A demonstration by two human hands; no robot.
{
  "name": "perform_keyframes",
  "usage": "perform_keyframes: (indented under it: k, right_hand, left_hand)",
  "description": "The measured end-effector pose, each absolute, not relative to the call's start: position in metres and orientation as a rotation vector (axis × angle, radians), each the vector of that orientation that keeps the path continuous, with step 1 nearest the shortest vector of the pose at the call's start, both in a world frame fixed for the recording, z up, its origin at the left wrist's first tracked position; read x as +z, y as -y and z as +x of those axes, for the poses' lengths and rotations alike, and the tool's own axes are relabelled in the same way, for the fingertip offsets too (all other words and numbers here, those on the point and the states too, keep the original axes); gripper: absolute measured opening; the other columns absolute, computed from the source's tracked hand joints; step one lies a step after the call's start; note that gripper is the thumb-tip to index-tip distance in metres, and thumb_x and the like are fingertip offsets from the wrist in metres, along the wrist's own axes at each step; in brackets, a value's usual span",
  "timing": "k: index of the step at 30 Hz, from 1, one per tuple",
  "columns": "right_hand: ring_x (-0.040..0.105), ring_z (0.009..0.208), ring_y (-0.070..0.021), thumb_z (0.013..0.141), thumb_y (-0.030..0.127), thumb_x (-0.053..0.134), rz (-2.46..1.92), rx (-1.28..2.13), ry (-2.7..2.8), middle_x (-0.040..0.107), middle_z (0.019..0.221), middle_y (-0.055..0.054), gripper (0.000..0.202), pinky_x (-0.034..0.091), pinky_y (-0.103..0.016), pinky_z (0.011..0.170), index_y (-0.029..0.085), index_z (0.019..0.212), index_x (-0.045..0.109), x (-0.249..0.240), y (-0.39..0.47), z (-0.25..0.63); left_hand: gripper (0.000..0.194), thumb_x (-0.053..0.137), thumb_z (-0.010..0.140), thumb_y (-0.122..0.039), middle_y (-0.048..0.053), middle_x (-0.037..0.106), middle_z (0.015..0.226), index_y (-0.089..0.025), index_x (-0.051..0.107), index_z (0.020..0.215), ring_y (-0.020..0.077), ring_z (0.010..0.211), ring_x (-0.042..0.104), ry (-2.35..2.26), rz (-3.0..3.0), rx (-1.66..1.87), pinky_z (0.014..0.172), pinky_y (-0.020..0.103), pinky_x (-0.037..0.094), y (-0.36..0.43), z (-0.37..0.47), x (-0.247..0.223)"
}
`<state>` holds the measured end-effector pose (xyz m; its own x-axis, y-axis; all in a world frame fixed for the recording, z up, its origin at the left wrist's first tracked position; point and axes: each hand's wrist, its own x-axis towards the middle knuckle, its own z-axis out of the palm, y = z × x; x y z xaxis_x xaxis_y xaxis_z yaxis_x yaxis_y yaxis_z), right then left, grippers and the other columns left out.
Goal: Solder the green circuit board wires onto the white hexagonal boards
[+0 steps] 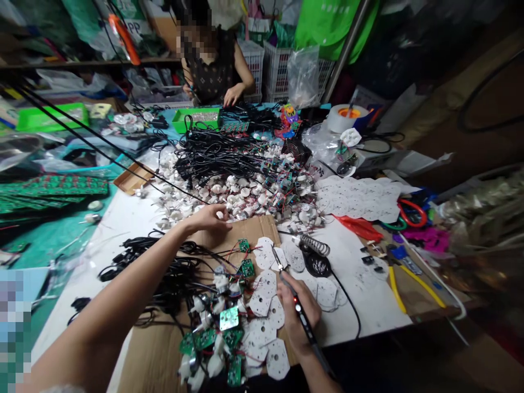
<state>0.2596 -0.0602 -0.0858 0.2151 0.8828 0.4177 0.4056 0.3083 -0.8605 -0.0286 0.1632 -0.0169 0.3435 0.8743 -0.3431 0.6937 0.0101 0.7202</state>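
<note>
- Left arm (118, 305) is reaching from the lower left corner toward the middle of the frame.
- Left hand (208, 220) is hovering or resting at the top edge of the cardboard (153, 357), just beside the heap of white parts (245, 191); its fingers are curling inward, and I cannot tell whether they are pinching anything.
- Right hand (301, 308), right of centre and low, is gripping the iron (313, 335), fingers wrapping its handle; a red light is glowing there.
- The iron's tip is pointing up and left at the topmost white disc (264, 254); whether it is touching, I cannot tell.
- More discs (278, 357) are overlapping in a column down the lower middle.
- Green boards (229, 317) are lying just left of that column, red wires running between some of them, with white motors (216, 363) clustering at the bottom.
- Black cables (164, 273) are tangling left of centre, partly behind the left arm.
- A coiled spring (315, 246) is sitting right of the discs, above a black base.
- Yellow-handled pliers (399, 289) are lying at the right.
- At top centre, another person (213, 68) is working across the table, a hand (233, 95) resting near a green tray (196, 120).
</note>
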Motion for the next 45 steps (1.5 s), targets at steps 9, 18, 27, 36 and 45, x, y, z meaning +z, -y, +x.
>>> perform_keyframes:
  k: [9,18,27,36,45]
  right_hand:
    - [0.080,0.081,-0.0202,0.102,0.020,0.058,-1.295,0.466,1.426,0.080,0.099,-0.007,0.029,0.068,-0.032,0.071,0.025,0.127,0.072,-0.083,0.057,0.259]
    - [0.079,0.086,-0.0202,0.102,0.019,0.059,-1.295,0.479,1.443,0.080,0.099,-0.006,0.028,0.066,-0.032,0.075,0.025,0.126,0.072,-0.085,0.057,0.260]
    - [0.078,0.082,-0.0201,0.103,0.023,0.057,-1.326,0.487,1.431,0.080,0.094,-0.005,0.026,0.064,-0.033,0.077,0.023,0.124,0.073,-0.078,0.058,0.260]
    - [0.078,0.083,-0.0199,0.103,0.022,0.056,-1.317,0.490,1.433,0.080,0.095,-0.005,0.027,0.064,-0.035,0.081,0.024,0.125,0.072,-0.079,0.058,0.261]
    - [0.078,0.083,-0.0199,0.101,0.019,0.059,-1.303,0.460,1.422,0.080,0.097,-0.005,0.027,0.064,-0.034,0.078,0.024,0.124,0.072,-0.076,0.058,0.259]
  left_hand:
    - [0.026,0.063,0.076,-0.032,0.007,0.075,0.095,-0.021,0.073,0.097,0.0214,0.086,0.067,-1.608,2.138,0.267,0.081,0.031,0.052,-0.147,-0.064,-0.021]
    - [0.017,0.066,0.083,-0.023,0.013,0.071,0.079,-0.020,0.066,0.066,0.0296,0.092,0.064,-1.789,2.546,-0.160,0.079,0.036,0.044,-0.139,-0.065,-0.004]
    - [0.025,0.073,0.088,-0.032,0.007,0.074,0.098,-0.021,0.071,0.066,0.0287,0.107,0.058,-1.449,2.859,0.193,0.100,0.046,0.035,-0.117,-0.042,0.056]
    - [0.023,0.071,0.089,-0.034,0.001,0.068,0.073,-0.020,0.071,0.071,0.0120,0.062,0.055,-1.323,2.516,-0.088,0.061,0.027,0.033,-0.096,-0.032,0.046]
    - [0.021,0.066,0.088,-0.033,0.003,0.065,0.071,-0.019,0.071,0.073,0.0123,0.062,0.059,-1.348,2.334,0.294,0.059,0.025,0.042,-0.091,-0.035,0.056]
